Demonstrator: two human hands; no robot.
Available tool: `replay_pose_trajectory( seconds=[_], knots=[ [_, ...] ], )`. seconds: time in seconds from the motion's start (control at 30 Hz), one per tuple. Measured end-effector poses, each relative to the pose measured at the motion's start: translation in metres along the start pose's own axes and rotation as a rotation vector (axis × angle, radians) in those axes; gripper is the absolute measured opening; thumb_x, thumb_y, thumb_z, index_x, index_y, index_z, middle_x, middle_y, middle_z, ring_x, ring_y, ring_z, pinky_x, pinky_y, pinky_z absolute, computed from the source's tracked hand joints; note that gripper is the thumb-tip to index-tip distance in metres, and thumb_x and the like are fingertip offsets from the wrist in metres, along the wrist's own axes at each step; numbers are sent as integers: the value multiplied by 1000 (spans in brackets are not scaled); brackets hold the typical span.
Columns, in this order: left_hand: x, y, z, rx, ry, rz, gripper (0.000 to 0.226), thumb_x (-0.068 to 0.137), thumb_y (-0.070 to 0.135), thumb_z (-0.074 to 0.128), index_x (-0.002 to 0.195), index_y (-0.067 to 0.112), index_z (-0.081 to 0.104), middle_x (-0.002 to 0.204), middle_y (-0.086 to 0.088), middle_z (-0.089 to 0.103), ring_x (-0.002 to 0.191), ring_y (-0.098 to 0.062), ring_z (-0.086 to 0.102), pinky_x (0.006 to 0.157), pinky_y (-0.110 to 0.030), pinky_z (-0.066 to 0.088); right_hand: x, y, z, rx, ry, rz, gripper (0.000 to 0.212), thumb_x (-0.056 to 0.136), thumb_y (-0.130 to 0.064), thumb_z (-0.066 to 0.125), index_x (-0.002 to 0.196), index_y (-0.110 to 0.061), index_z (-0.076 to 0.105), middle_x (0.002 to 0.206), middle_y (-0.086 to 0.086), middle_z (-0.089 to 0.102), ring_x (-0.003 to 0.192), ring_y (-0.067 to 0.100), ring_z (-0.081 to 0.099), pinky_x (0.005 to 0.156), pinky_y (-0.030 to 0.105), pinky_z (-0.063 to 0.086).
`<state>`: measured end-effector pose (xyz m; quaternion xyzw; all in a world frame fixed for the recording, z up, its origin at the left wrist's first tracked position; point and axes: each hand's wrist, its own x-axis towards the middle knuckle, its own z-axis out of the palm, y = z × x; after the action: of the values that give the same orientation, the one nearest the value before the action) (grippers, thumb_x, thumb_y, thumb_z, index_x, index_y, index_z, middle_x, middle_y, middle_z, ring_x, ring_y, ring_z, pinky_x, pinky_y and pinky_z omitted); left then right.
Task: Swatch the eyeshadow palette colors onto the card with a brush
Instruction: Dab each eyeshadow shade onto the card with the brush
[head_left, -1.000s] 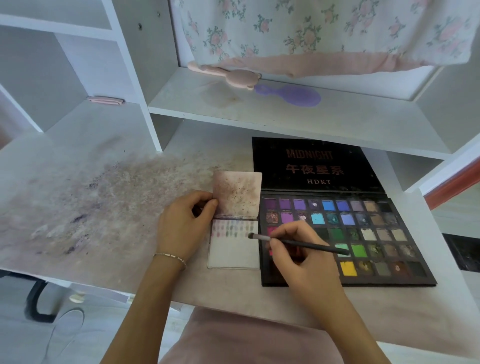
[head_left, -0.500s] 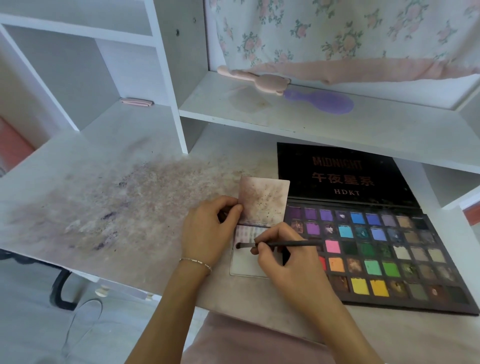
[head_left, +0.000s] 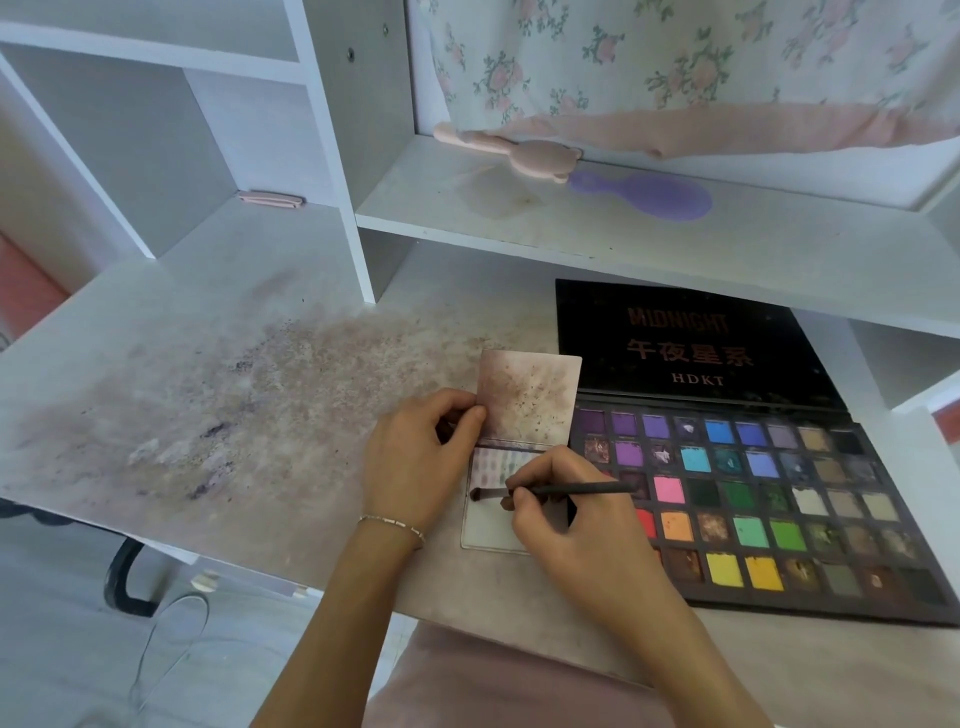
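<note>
— That palette (head_left: 769, 499): black lid with reddish lettering, and pans running purple and blue on top, then pink, greens, orange and yellows, with browns and greys on the right.

— And the card (head_left: 493, 527)?

— White, with a row of pale pink and green dabs; the flap above it is mottled pinkish-brown.

— The desk (head_left: 208, 395) is white, smudged purple-brown. The curtain (head_left: 675, 62) is white with pink roses and a pink hem.

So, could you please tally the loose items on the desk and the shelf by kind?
Eyeshadow palette: 1
Swatch card: 1
Makeup brush: 1
Hairbrushes on the shelf, pink and purple: 2
Pink clip: 1
Total: 6
</note>
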<state>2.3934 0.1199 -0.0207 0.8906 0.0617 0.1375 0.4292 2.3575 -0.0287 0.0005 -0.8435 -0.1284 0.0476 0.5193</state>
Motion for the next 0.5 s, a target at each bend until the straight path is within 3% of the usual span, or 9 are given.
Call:
replay_pose_trajectory(
  seconds=[0.5],
  knots=[
    [0,0,0,9,-13,3,10,84,25,60,85,25,70,77,9,67,74,-11,59,70,-32,48,0,-1,0,-10,-16,8,16,80,-10,57,76,-26,56,82,-9,62,82,2,56,71,15,46]
  ],
)
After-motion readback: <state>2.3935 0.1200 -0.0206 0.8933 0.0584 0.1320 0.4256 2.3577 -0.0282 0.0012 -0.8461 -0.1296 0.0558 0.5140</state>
